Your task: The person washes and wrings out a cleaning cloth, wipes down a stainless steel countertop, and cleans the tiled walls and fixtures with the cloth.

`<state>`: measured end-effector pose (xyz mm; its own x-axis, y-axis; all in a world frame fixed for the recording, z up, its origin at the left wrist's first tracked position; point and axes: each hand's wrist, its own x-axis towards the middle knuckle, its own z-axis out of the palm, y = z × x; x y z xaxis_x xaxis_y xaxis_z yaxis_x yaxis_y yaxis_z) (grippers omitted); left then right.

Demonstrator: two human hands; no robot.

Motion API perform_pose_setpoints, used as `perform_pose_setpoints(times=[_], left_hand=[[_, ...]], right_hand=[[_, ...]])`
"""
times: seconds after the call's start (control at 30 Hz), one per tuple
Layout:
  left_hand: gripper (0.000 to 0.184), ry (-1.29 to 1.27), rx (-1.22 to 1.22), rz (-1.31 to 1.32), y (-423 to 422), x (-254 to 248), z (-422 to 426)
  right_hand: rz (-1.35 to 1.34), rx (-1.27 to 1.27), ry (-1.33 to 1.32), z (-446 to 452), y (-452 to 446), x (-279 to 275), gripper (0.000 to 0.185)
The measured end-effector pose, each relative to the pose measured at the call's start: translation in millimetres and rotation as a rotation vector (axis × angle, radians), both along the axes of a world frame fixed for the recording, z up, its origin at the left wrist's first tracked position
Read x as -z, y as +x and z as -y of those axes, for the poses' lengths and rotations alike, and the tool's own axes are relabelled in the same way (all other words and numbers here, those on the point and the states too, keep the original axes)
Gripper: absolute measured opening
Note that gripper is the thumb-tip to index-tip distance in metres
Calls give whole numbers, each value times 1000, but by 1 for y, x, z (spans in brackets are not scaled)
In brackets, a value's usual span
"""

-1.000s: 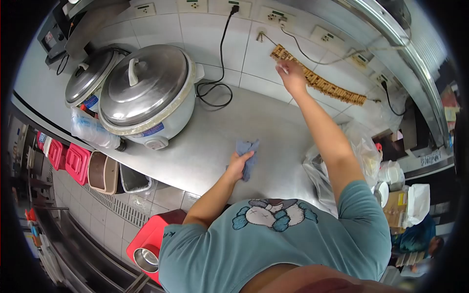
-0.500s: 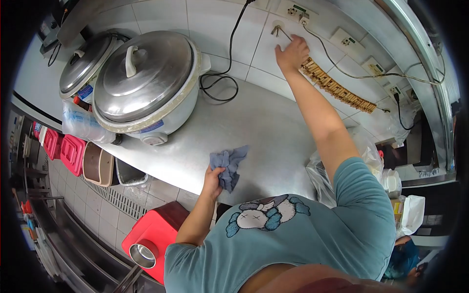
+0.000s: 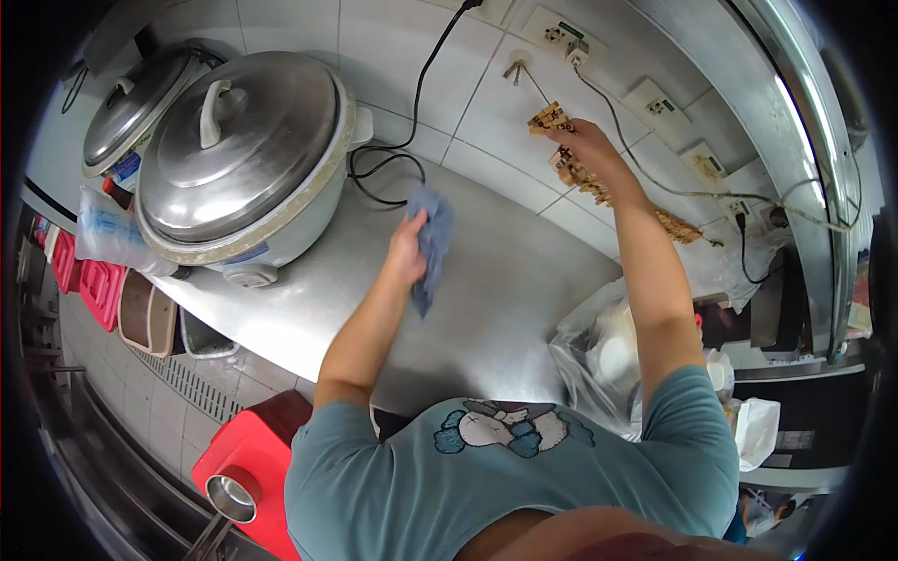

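My left hand (image 3: 405, 249) is closed on a crumpled blue-grey cloth (image 3: 433, 245), raised over the steel counter (image 3: 486, 271). My right hand (image 3: 591, 146) reaches up to the tiled wall and wraps round a row of wooden clothespins (image 3: 582, 174) on a line. Some clothespins stick out above the fingers, and the rest trail down to the right. The upper end of the line hangs from a metal wall hook (image 3: 515, 69). My fingertips are partly hidden among the clothespins.
A large lidded rice cooker (image 3: 248, 150) and a smaller lidded pot (image 3: 140, 103) stand at the left. A black power cord (image 3: 416, 126) loops onto the counter. Wall sockets (image 3: 564, 35) run along the upper right. Plastic bags (image 3: 599, 355) lie at right; a red container (image 3: 267, 458) stands below.
My left hand has lifted the cloth up and away from the counter's front edge. My right hand has moved from near the hook onto the clothespins and now grips them.
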<state>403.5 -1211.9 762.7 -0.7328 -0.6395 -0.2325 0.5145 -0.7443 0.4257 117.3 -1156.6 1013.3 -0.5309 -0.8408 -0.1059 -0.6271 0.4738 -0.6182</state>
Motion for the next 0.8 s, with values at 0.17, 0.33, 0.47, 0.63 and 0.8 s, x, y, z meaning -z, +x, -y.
perform_pose_setpoints(times=[0.17,0.33,0.47,0.63,0.8], left_hand=[[64,-472,-264,31,-115,-94,97],[72,-1045,-1046,570,-205,-107,168],[58,-1428,-888,980,-276,-80,29],[50,-1771,-185,600,-280,21,-51],[55,-1590,-429,1389,-269,-6,34]], right_hand=[[-43,-92,98,-10,1,-58,44],[-63,-62,129,2,-32,-48,41],[25,-46,41,1,-42,-22,45],[94,-18,-107,-3,-23,-11,46],[59,-64,-105,-4,-30,-1,44]])
